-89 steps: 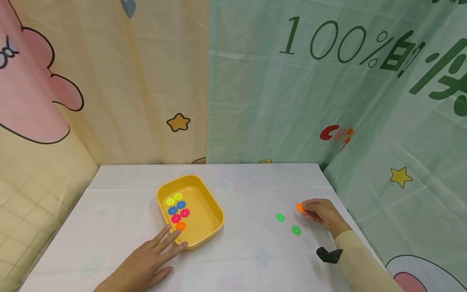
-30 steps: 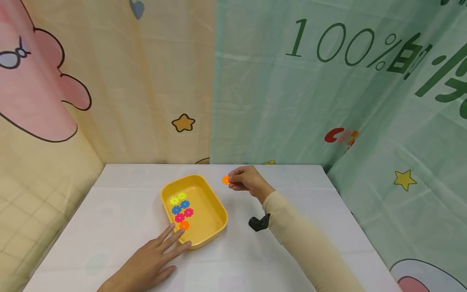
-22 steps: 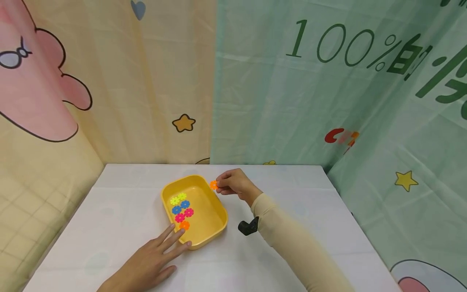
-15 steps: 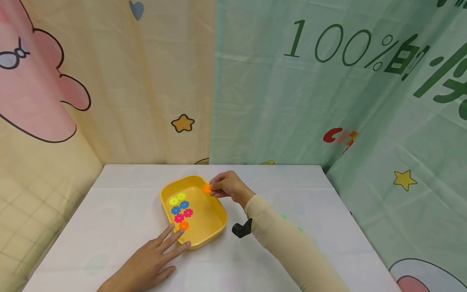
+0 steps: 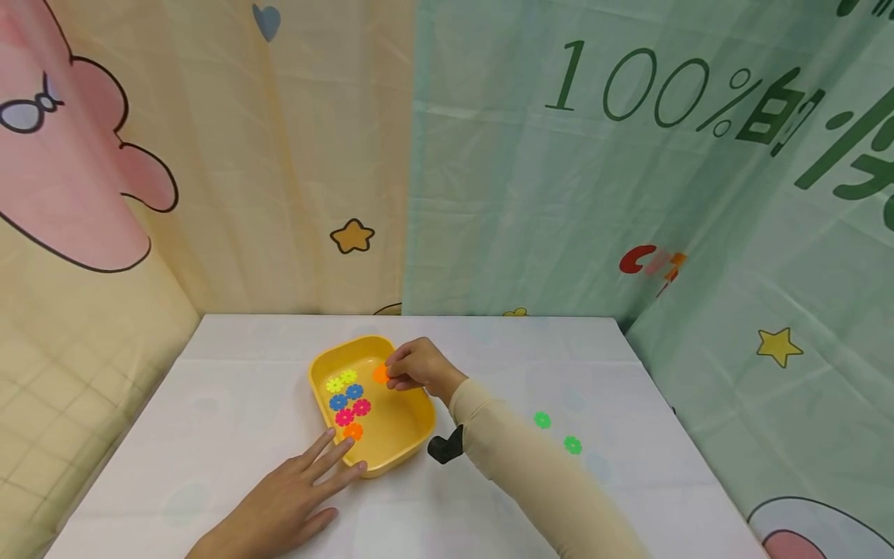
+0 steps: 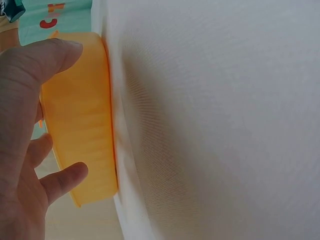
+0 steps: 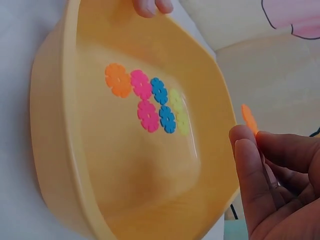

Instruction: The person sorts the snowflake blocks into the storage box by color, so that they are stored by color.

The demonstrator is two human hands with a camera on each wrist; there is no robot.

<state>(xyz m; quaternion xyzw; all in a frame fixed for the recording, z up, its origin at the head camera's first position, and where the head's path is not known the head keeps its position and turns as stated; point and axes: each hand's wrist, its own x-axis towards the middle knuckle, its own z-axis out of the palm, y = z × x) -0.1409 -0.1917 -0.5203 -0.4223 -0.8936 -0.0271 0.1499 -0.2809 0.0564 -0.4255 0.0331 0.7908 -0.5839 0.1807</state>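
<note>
My right hand (image 5: 424, 369) pinches an orange flower-shaped plastic disc (image 5: 380, 374) between thumb and fingertips, over the far right part of a yellow tray (image 5: 391, 435). In the right wrist view that disc (image 7: 248, 118) stands on edge, above the tray floor. Fingers spread, my left hand (image 5: 282, 497) touches the tray's near left rim. Inside the tray lie paired yellow discs (image 5: 341, 380), blue discs (image 5: 355, 391) and pink discs (image 5: 362, 407), plus a single orange disc (image 5: 353, 432) at the near end. In the left wrist view, fingers lie against the tray's outer wall (image 6: 82, 120).
Two green discs (image 5: 542, 420) lie apart on the white tabletop (image 5: 489, 497), right of the tray beyond my right sleeve (image 5: 524, 473). A black piece (image 5: 447, 446) sticks out from the right wrist. Printed curtains (image 5: 503, 194) hang behind the table.
My right hand has carried the orange disc from the table's right side leftward, over the tray's far right rim and inside. The left hand stays in place. Both green discs show again.
</note>
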